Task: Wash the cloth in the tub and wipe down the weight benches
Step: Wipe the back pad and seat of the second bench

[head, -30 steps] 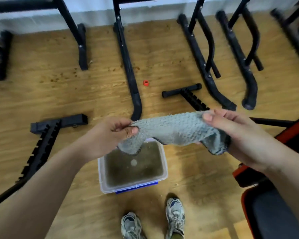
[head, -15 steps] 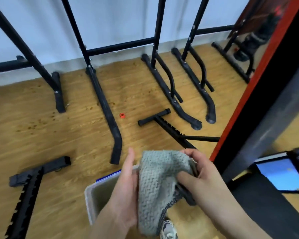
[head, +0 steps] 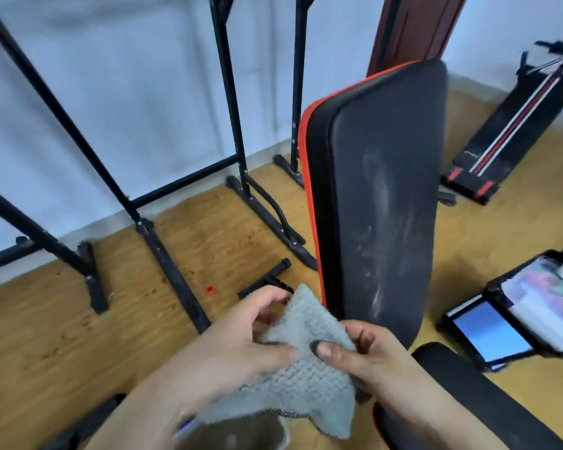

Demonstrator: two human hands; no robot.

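I hold a grey knitted cloth (head: 309,371) in front of me with both hands. My left hand (head: 241,345) pinches its left edge and my right hand (head: 364,355) grips its right edge, thumb on top. Just beyond the cloth rises the raised black backrest (head: 384,203) of a weight bench with an orange rim and pale smears on its surface. The bench seat (head: 475,404) lies under my right forearm. The tub (head: 241,435) of murky water shows at the bottom edge, below the cloth.
Black metal rack frames (head: 163,251) stand on the wooden floor along the white wall at left. A small red cap (head: 210,290) lies on the floor. A phone (head: 488,332) and a clear box (head: 543,297) sit at right. Another folded bench (head: 514,125) lies far right.
My view has lifted from the tub to the bench backrest. The cloth, stretched wide above the tub a second ago, is now folded and held closer between both hands.
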